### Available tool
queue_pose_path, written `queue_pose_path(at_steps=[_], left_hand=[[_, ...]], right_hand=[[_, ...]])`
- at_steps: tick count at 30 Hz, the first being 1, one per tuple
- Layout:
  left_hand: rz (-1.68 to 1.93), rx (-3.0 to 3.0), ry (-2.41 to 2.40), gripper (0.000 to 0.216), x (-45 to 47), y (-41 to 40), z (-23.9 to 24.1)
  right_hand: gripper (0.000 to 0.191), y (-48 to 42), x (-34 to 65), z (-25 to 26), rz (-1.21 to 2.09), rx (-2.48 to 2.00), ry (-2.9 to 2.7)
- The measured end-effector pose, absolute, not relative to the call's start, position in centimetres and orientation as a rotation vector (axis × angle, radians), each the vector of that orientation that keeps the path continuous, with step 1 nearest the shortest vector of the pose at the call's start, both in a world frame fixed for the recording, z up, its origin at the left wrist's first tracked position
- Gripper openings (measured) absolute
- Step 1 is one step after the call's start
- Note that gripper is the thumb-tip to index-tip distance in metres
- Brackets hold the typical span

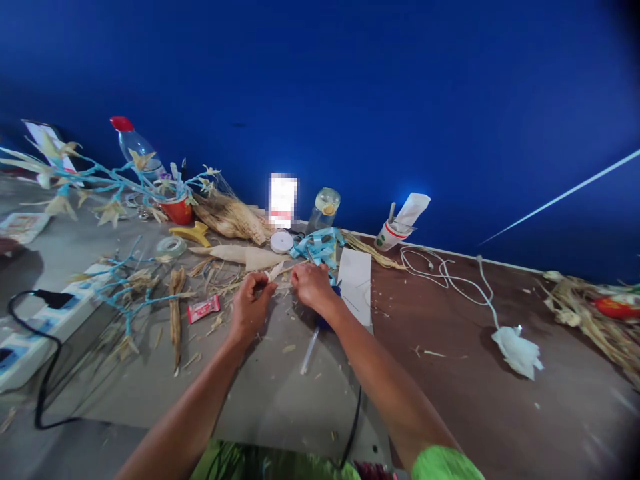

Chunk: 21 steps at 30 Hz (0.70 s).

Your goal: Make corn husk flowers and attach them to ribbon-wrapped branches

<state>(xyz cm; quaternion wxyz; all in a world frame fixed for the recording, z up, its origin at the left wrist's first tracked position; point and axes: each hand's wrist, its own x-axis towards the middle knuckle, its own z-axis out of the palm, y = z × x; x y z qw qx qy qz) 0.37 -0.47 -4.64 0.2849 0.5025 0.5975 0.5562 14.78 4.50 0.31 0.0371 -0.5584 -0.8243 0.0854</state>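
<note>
My left hand (253, 301) is closed in a pinch on a small pale corn husk piece (275, 271), which points up and to the right. Just right of it, my right hand (313, 285) has its fingers pressed together; what they hold, if anything, is too small to make out. Partly hidden under the right wrist lies a dark blue tool, seemingly a glue gun (325, 323), with a clear stick (310, 350) protruding toward me. Beyond my hands are a flat husk strip (230, 253), a white spool (281, 241) and a heap of light blue ribbon (320, 244).
Blue-wrapped branches with husk flowers (115, 181) rise at left from a red cup (177, 211). A power strip (75, 313) lies below. A glass jar (327, 203), white paper (356, 277), a paper cup (393, 235), white cable (450, 270) and crumpled tissue (517, 350) are also around.
</note>
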Motion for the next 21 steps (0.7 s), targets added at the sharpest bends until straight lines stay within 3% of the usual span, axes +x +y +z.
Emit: queue_pose_path(at_steps=[5, 12, 21], left_hand=[[1.478, 1.216, 1.536, 0.019, 0.6, -0.4, -4.8], [1.414, 1.178, 1.44, 0.019, 0.7, -0.7, -4.1], [1.453, 1.046, 1.331, 0.024, 1.2, -0.7, -3.3]], right_hand=[[0.029, 4.3, 15.3, 0.8, 0.215, -1.718, -2.53], [0.023, 3.9, 14.3, -0.8, 0.115, -1.702, -2.598], [0.021, 3.9, 15.6, 1.5, 0.35, -1.635, -2.531]])
